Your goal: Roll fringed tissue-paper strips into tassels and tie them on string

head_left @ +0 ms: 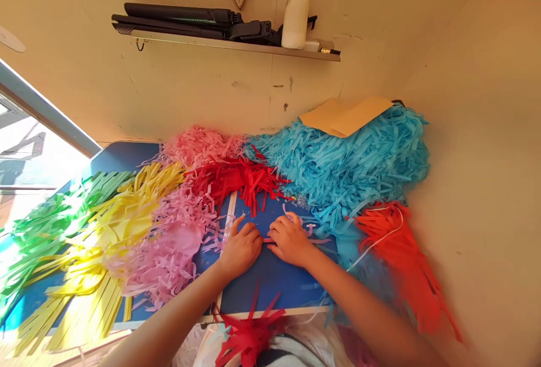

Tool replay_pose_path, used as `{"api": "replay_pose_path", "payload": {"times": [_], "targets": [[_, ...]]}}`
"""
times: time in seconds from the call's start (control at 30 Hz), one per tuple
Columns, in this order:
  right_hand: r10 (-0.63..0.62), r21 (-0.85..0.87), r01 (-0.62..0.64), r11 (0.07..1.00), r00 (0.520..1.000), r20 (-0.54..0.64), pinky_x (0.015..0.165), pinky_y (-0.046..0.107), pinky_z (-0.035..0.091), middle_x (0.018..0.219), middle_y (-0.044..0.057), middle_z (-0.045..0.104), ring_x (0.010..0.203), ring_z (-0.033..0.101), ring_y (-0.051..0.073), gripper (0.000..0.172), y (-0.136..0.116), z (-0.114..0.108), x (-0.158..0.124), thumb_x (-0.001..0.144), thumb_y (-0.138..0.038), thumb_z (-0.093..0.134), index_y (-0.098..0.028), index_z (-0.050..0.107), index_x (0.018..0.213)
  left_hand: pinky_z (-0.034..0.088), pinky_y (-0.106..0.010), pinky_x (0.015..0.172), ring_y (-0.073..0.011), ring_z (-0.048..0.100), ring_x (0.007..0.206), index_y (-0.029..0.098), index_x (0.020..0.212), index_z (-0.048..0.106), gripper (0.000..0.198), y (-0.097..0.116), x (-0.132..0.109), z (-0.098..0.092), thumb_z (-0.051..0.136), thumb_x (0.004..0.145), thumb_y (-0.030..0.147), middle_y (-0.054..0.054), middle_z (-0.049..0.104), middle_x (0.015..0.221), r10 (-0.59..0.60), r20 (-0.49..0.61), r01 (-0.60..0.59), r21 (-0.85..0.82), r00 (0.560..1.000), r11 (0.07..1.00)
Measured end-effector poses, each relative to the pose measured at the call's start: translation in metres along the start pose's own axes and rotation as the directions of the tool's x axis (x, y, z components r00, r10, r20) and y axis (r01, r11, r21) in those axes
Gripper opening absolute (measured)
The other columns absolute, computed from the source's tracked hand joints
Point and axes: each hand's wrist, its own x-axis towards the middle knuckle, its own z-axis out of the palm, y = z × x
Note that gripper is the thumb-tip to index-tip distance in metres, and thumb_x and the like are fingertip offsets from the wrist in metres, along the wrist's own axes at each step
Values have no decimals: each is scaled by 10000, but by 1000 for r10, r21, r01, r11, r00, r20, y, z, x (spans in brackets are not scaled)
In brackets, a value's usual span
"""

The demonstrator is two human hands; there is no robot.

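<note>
A fringed strip of lilac tissue paper (267, 240) lies across the blue table, and its middle shows as a narrow band between my hands. My left hand (242, 246) is closed over its left part, fingers curled downward. Loose lilac fringe sticks out past that hand. On the right part, my right hand (291, 240) pinches the paper with thumb and fingers, and thin lilac strands emerge beyond it. Both hands sit close together, and my fingers hide most of the strip. Red fringed paper (245, 178) lies just beyond them.
Lilac (180, 248), yellow (122, 215) and green fringed paper (54, 220) spread leftward. Pink fringe (203, 147) and a large turquoise heap (359, 164) lie against the wall. Orange-red fringe (399, 243) with white cord is right; more red fringe (249, 336) rests on my lap. A shelf (236, 45) holds a white bottle (296, 14).
</note>
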Motion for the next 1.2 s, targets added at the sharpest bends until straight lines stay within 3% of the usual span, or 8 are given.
{"api": "replay_pose_path", "payload": {"times": [0.17,0.37,0.57,0.87,0.97,1.03,1.13,1.2], "targets": [[-6,-71,4,997,1000,-27,993,424,270,854,45,673,899,525,204,244,-8,13,-9,972,-129,486,-196,675,831,291,-506,1081,-204,599,942,235,794,680,235,1,-8,3,512,945,169,-9,690,789,-33,-5,33,-13,999,999],[131,31,-130,991,991,-14,956,422,258,947,35,702,964,530,197,227,15,11,-32,992,-183,515,-230,710,884,262,-512,1065,-223,610,979,292,913,704,210,-5,-23,1,518,962,207,13,735,887,-109,53,114,-100,993,989],[275,188,-287,939,958,85,812,328,339,924,11,679,926,555,179,100,27,3,-29,871,-296,725,-240,737,789,393,-412,869,-213,642,868,296,814,744,181,-16,-26,4,596,916,309,4,743,886,-325,152,352,-221,933,909],[406,175,-450,876,882,240,768,314,322,925,20,680,933,557,191,105,23,-6,-12,821,-214,692,-220,722,720,394,-419,842,-242,627,854,273,762,742,160,-11,-17,4,647,864,350,-10,720,819,-451,234,492,-166,861,854],[448,132,-496,858,850,277,751,316,300,883,28,688,905,554,201,147,21,-7,-4,794,-174,654,-210,704,662,387,-461,856,-270,609,854,233,701,713,161,-7,-7,0,658,839,293,-38,700,774,-448,244,485,-116,860,867],[461,109,-506,855,840,287,746,317,284,851,28,687,881,547,203,123,19,-8,0,769,-166,652,-206,691,660,358,-499,932,-281,596,926,233,760,715,102,-4,-2,-4,654,839,254,-48,699,820,-416,239,448,-100,878,888],[452,87,-490,867,849,275,750,318,270,851,16,683,885,538,201,39,16,-12,3,749,-180,672,-217,684,756,221,-524,1090,-247,553,1048,314,1002,709,194,1,-1,-8,586,904,202,-15,700,920,-233,216,261,-110,948,959],[436,71,-466,882,863,254,756,322,269,860,14,677,894,535,198,48,13,-15,2,764,-174,666,-217,672,785,172,-528,1113,-229,537,1038,351,1066,693,234,3,-4,-7,545,945,216,8,697,890,-89,178,107,-97,980,989]]}}
